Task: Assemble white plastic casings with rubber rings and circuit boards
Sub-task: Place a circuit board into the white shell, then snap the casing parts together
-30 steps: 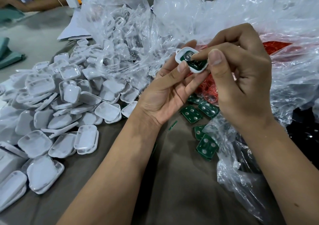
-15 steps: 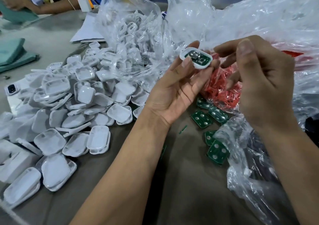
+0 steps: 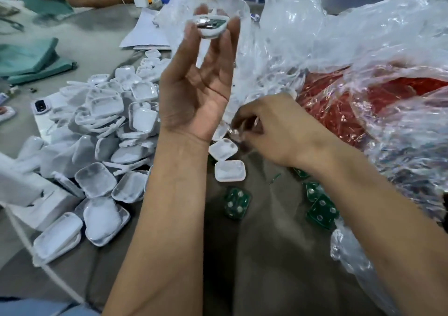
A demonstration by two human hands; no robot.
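- My left hand is raised in the upper middle of the frame, palm toward the camera, pinching a white casing between thumb and fingertips. I can make out a circuit board and something metallic seated inside it, though the blur hides the detail.
- My right hand is low at centre right, fingers curled in at the edge of the clear plastic bag. It seems to be closing on something small and pale, but motion blur stops me telling what it is, or whether it has a hold at all.
- My reading of the step: this casing has its board in, and the right hand is fetching the next part.
- Empty casings are heaped across the left of the frame, with two more lying just below the right hand.
- Loose green circuit boards sit on the brown cloth at lower centre and to the right, partly under my right forearm.
- The red rubber rings show through a bag at the right of the frame.
- The next move, I'd judge, calls for bringing the hands together and keeping the left pinch steady and level so the board stays seated.
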